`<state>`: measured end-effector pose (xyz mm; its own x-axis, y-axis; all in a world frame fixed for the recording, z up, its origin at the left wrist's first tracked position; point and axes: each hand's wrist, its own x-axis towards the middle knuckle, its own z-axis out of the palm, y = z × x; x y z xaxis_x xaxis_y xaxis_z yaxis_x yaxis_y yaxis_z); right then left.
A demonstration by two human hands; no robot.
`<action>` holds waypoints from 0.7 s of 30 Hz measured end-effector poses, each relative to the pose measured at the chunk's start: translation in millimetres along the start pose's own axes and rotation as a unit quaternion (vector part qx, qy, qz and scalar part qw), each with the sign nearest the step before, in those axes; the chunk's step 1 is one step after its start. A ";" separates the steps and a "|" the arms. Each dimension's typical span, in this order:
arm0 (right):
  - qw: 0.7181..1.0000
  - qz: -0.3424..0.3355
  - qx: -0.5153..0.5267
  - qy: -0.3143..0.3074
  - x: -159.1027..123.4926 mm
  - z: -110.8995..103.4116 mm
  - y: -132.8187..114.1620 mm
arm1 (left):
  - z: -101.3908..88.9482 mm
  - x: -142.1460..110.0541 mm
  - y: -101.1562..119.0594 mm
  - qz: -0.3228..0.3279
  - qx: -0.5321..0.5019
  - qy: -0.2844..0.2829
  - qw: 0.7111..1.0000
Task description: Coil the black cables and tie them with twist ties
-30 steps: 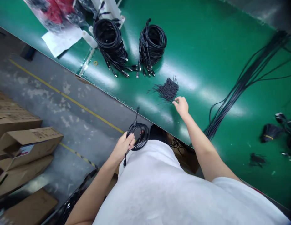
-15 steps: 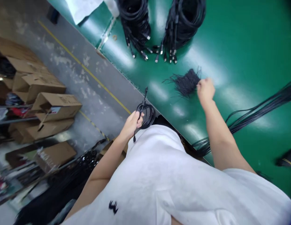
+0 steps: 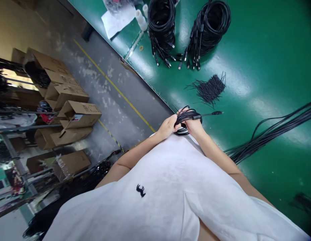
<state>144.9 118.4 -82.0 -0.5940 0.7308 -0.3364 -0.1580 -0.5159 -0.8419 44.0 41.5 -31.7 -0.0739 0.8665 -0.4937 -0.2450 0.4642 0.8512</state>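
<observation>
A coiled black cable [image 3: 187,115] is held between both hands just in front of my shirt, at the table's edge. My left hand [image 3: 168,127] is closed round the coil's left side. My right hand [image 3: 193,125] has its fingers closed at the coil's right side, partly hidden behind the loops; whether it also pinches a thin tie I cannot make out. One cable end with a black plug sticks out to the right over the table. Beyond the hands a pile of short black ties [image 3: 211,88] lies on the green table [image 3: 258,60].
Two stacks of coiled black cables [image 3: 162,20] [image 3: 213,20] stand at the back. A bundle of long cables [image 3: 273,129] crosses the table on the right. White bottles [image 3: 141,20] and a white sheet [image 3: 117,21] lie far left. Cardboard boxes [image 3: 80,112] fill shelving beyond the floor aisle.
My right hand has come back from the pile of ties to the coil. My left hand has brought the coil rightward and up, and its plug now points right.
</observation>
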 end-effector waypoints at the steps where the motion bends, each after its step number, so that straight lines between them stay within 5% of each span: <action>1: 1.000 0.006 0.008 -0.001 -0.5 -1.4 -3.6 | -0.3 -0.3 -2.5 0.004 -0.021 0.011 1.000; 7: 0.998 0.045 -0.042 -0.014 -16.9 0.0 -2.9 | -2.1 -6.4 -8.7 0.072 0.011 0.063 0.995; 10: 0.978 -0.008 -0.208 -0.025 -27.4 -0.6 -7.7 | -5.0 -10.8 -5.6 0.090 0.065 0.110 0.988; 12: 0.908 -0.110 -0.403 -0.015 -32.7 -4.2 -15.9 | -8.3 -12.2 -2.6 0.099 0.114 0.130 0.980; 14: 0.780 -0.224 -0.582 -0.060 -33.4 -9.3 -25.9 | -12.7 -11.8 0.4 0.113 0.167 0.118 0.972; 17: 0.604 -0.356 -0.687 -0.191 -25.1 -14.3 -41.6 | -19.8 -9.5 5.0 0.122 0.214 0.074 0.966; 21: 0.488 -0.418 -0.717 -0.269 -13.2 -7.0 -58.8 | -25.9 -9.7 9.7 0.062 0.183 0.050 0.980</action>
<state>167.6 142.3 -31.0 -0.9772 -0.0047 0.2122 -0.0373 0.9880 -0.1499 17.3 32.8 -23.3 -0.1793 0.9063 -0.3827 0.1340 0.4079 0.9031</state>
